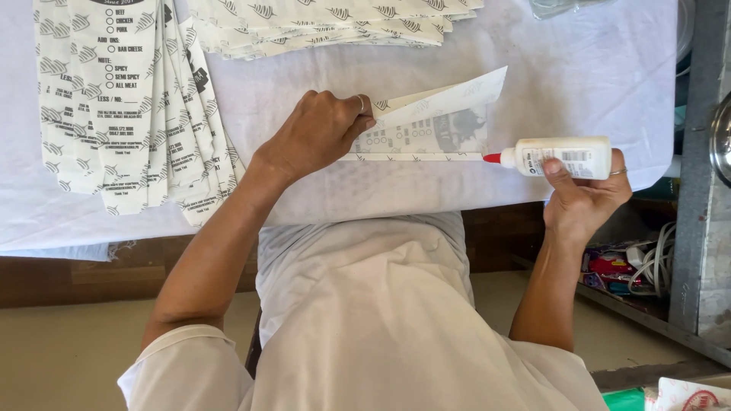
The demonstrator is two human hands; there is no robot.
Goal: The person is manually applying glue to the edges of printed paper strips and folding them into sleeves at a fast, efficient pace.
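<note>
Person seen from above, lower half of frame. White short-sleeved shirt, plain, soft folds down the middle, filling lower centre. Left sleeve (pixel 179 361) at lower left, loose hem ending above the elbow. Both forearms bare. Left hand (pixel 316 129) at upper centre wears a thin ring (pixel 361 100) on one finger. Right hand (pixel 582 190) at right of frame wears a thin ring too (pixel 618 172), seen at its edge. No watch, no gloves, no bracelets. Nails short, unpainted as far as shows.
</note>
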